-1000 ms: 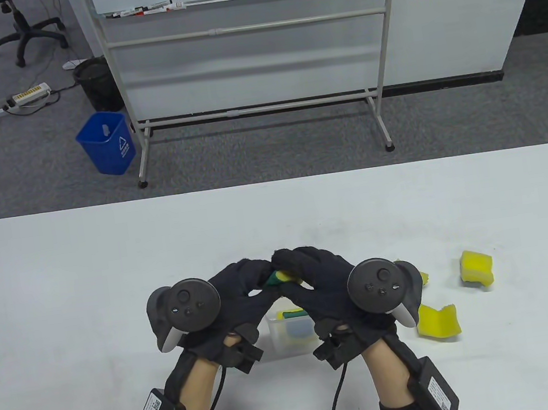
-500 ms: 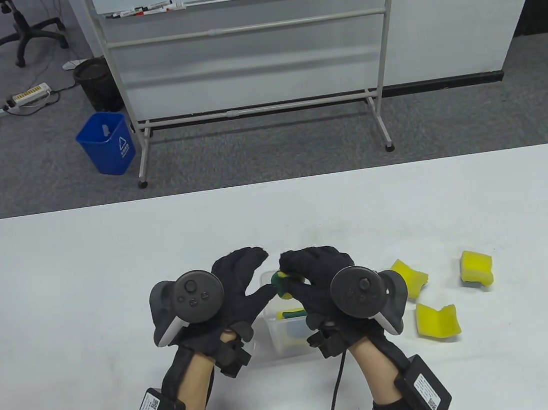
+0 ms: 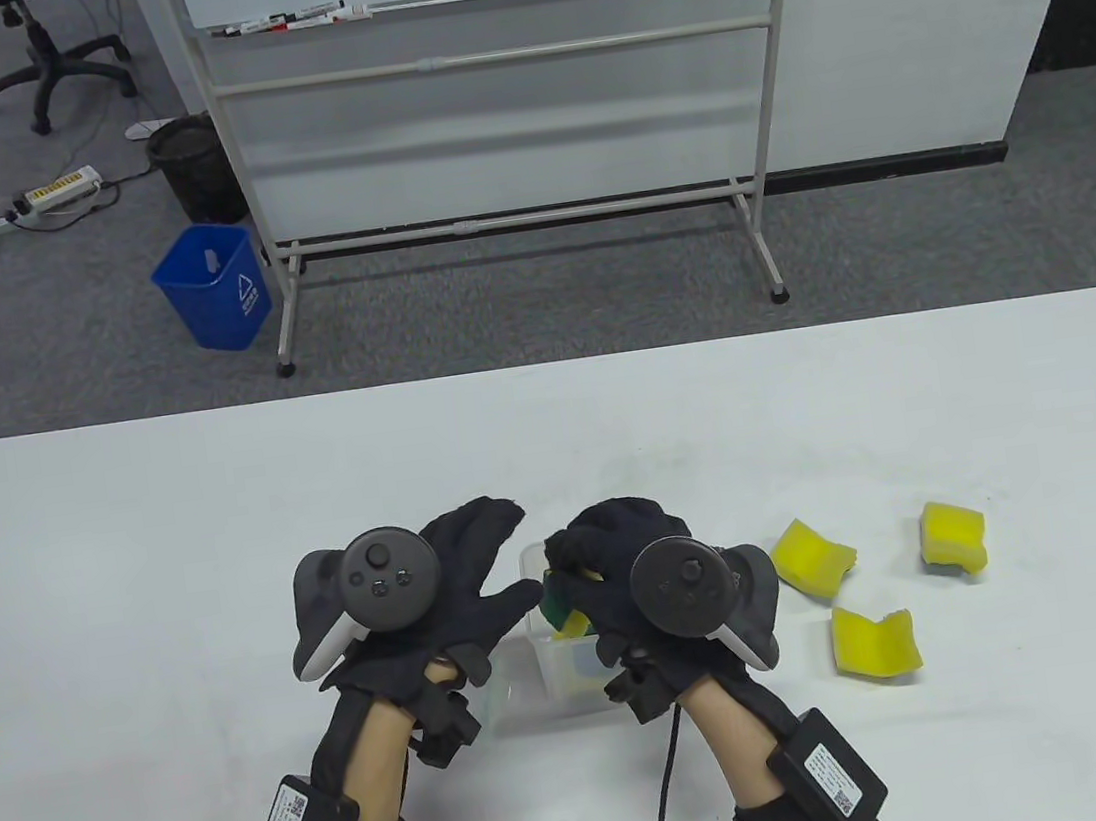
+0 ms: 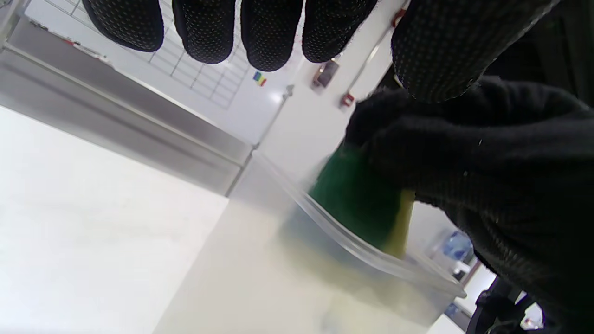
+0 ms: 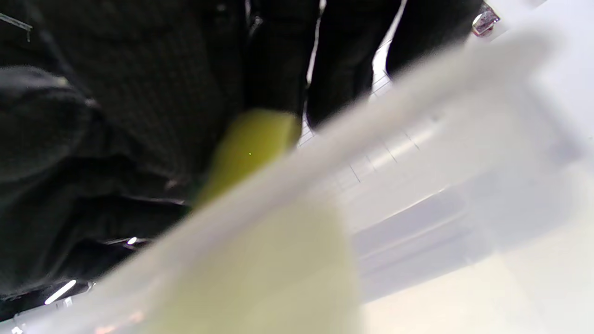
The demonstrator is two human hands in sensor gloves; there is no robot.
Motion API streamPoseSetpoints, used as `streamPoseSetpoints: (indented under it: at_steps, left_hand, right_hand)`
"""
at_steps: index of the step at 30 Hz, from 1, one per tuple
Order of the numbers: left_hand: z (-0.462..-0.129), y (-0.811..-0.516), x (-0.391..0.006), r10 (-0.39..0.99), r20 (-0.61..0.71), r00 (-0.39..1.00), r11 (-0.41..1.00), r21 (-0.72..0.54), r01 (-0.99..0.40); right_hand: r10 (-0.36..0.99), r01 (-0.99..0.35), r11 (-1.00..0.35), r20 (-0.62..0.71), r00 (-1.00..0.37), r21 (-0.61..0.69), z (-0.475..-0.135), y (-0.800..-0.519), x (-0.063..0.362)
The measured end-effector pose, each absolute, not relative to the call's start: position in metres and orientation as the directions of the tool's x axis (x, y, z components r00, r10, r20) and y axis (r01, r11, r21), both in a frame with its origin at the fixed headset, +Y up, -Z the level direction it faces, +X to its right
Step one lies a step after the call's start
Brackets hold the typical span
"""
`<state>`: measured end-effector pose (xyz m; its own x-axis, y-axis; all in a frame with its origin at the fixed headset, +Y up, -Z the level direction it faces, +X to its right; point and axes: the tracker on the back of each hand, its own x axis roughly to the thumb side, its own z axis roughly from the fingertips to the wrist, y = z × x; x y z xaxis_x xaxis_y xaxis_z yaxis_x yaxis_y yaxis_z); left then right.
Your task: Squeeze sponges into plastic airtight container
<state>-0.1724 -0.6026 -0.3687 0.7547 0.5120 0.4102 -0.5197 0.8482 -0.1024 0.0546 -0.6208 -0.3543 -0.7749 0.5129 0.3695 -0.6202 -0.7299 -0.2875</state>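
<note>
A clear plastic container (image 3: 546,668) stands on the white table between my hands; its rim also shows in the left wrist view (image 4: 343,236). My right hand (image 3: 589,571) grips a squeezed yellow and green sponge (image 3: 564,610) and holds it down in the container's mouth; the sponge also shows in the left wrist view (image 4: 357,199) and in the right wrist view (image 5: 246,148). My left hand (image 3: 490,580) is open with fingers spread beside the container's left wall; I cannot tell whether it touches it. Another sponge lies inside, mostly hidden.
Three loose yellow sponges lie on the table to the right: one near my right hand (image 3: 812,560), one further right (image 3: 953,535), one nearer the front (image 3: 874,641). A whiteboard stand (image 3: 513,223) and a blue bin (image 3: 214,285) stand on the floor beyond.
My left hand let go of the sponge and opened beside the container. My right hand moved down and toward me, taking the squeezed sponge from above the container into its mouth.
</note>
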Motion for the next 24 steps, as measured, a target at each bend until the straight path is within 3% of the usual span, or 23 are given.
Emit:
streamPoseSetpoints:
  at_steps: [8, 12, 16, 21, 24]
  left_hand:
    - [-0.368, -0.599, -0.182, 0.525, 0.393, 0.755, 0.837, -0.073, -0.543]
    - [-0.367, -0.598, -0.186, 0.524, 0.387, 0.759, 0.836, -0.063, -0.544]
    - [-0.366, -0.597, -0.189, 0.524, 0.379, 0.763, 0.834, -0.048, -0.549]
    - [-0.366, -0.597, -0.190, 0.526, 0.378, 0.762, 0.832, -0.043, -0.553]
    - [-0.366, -0.597, -0.190, 0.532, 0.378, 0.757, 0.828, -0.045, -0.559]
  right_hand:
    - [0.545, -0.641, -0.695, 0.342, -0.766, -0.326, -0.353, -0.616, 0.065]
    - [0.614, -0.672, -0.623, 0.282, -0.737, -0.400, -0.350, -0.602, 0.096]
    - [0.619, -0.589, -0.676, 0.094, -0.780, -0.443, -0.355, -0.600, 0.138]
    - [0.514, -0.487, -0.858, -0.287, -0.808, -0.166, -0.374, -0.632, 0.182]
    - [0.476, -0.508, -0.861, -0.394, -0.786, -0.028, -0.384, -0.658, 0.195]
